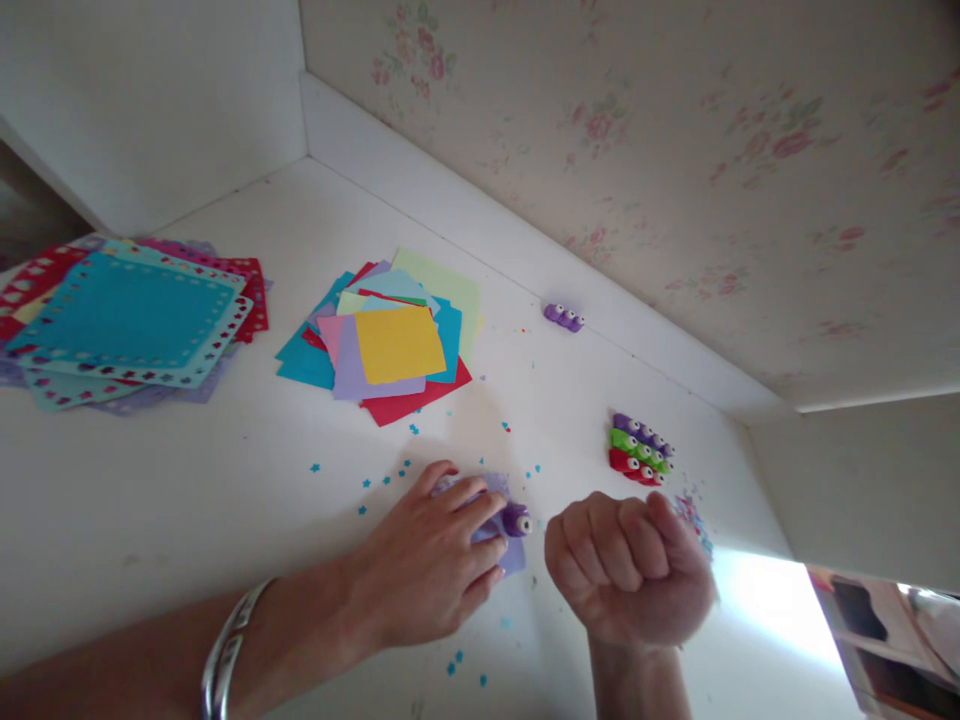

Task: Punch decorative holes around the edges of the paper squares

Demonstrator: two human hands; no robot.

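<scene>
My left hand (442, 555) lies palm down with its fingers spread over a piece of purple paper (514, 560) on the white table. By its fingertips, on that paper, sits a small purple craft punch (516, 519) with a white, eye-like end. The fingers partly cover both the paper and the punch, so their exact contact is hidden. Raised just right of the punch, my right hand (630, 570) is closed in a fist, with nothing visible in it. Small blue paper stars (387, 480) lie scattered around my left hand.
Plain coloured papers (401, 345) lie in a loose pile beyond my left hand. Farther left is a stack of papers with punched borders (150, 305). Rows of eye-ended punches (641, 450) stand right, another purple row (564, 318) near the wall. Confetti (691, 515) lies beyond my fist.
</scene>
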